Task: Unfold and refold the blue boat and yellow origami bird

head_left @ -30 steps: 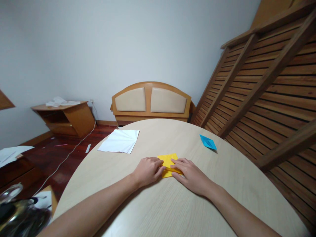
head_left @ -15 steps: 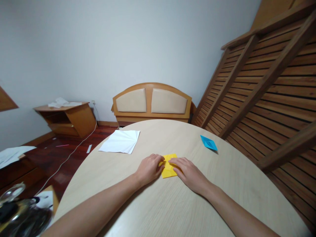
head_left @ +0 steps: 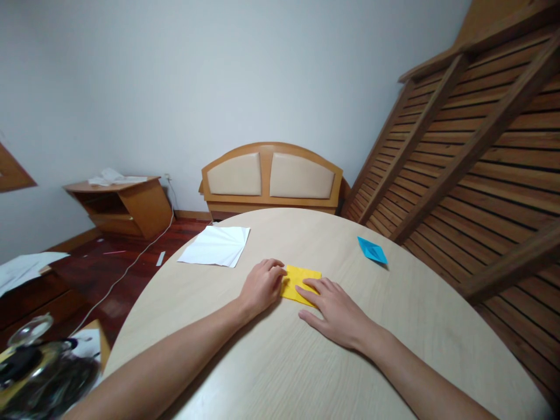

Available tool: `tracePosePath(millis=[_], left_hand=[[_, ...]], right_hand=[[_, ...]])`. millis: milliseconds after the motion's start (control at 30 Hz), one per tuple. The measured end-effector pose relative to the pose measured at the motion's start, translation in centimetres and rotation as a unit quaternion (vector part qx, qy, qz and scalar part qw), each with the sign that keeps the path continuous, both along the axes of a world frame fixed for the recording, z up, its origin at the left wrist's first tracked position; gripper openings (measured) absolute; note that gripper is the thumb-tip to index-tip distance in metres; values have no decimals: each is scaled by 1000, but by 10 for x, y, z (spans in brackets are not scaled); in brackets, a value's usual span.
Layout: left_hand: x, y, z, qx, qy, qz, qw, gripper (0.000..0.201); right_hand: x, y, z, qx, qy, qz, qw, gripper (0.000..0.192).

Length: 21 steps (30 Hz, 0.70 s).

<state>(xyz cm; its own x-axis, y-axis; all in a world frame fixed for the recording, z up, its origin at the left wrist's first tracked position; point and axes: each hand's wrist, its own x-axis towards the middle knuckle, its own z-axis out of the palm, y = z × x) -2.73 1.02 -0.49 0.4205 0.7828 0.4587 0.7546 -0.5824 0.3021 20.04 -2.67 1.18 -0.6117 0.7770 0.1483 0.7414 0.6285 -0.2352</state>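
Note:
A small folded sheet of yellow paper [head_left: 303, 276] lies flat on the round table, between my two hands. My left hand [head_left: 263, 284] is at its left edge, fingers curled together and closed on that edge; the fingertips are partly hidden. My right hand [head_left: 335, 306] lies across the paper's right part with fingers spread, two of them resting on the yellow surface and the thumb on the tabletop in front. Crease lines show faintly in the paper.
On the round table [head_left: 280, 361], a creased white sheet [head_left: 215, 246] lies at the far left and a blue folded paper [head_left: 372, 251] at the right. Wooden slatted panels [head_left: 459, 175] lean beyond the right edge. A glass pot [head_left: 48, 367] stands at lower left.
The yellow paper has turned and now lies askew. My right hand's fingers have spread over it, its thumb moving off onto the table. My left hand stays at the left edge.

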Motion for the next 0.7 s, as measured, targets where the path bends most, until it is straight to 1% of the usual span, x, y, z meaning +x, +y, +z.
tracePosePath(millis=[67, 100, 167, 300, 467, 567, 700], left_hand=[[6, -10, 3, -3, 30, -48, 998, 23], [9, -15, 5, -18, 53, -76, 996, 23], [14, -21, 8, -34, 80, -92, 992, 28], [14, -19, 9, -60, 113, -82, 988, 37], [10, -14, 1, -97, 126, -72, 985, 47], [10, -14, -2, -107, 129, -67, 984, 51], [10, -13, -3, -117, 127, -66, 983, 52]], right_hand=[[-4, -3, -1, 13, 2, -12, 1000, 54], [-5, -4, -1, 18, 3, -16, 1000, 54], [-7, -6, -2, 23, 1, -18, 1000, 53], [-5, -6, 3, 16, -8, -2, 1000, 53], [9, -5, 17, -17, -38, 51, 998, 49], [15, -7, 24, -31, -47, 65, 996, 45], [12, -15, 29, -35, -46, 73, 996, 44]])
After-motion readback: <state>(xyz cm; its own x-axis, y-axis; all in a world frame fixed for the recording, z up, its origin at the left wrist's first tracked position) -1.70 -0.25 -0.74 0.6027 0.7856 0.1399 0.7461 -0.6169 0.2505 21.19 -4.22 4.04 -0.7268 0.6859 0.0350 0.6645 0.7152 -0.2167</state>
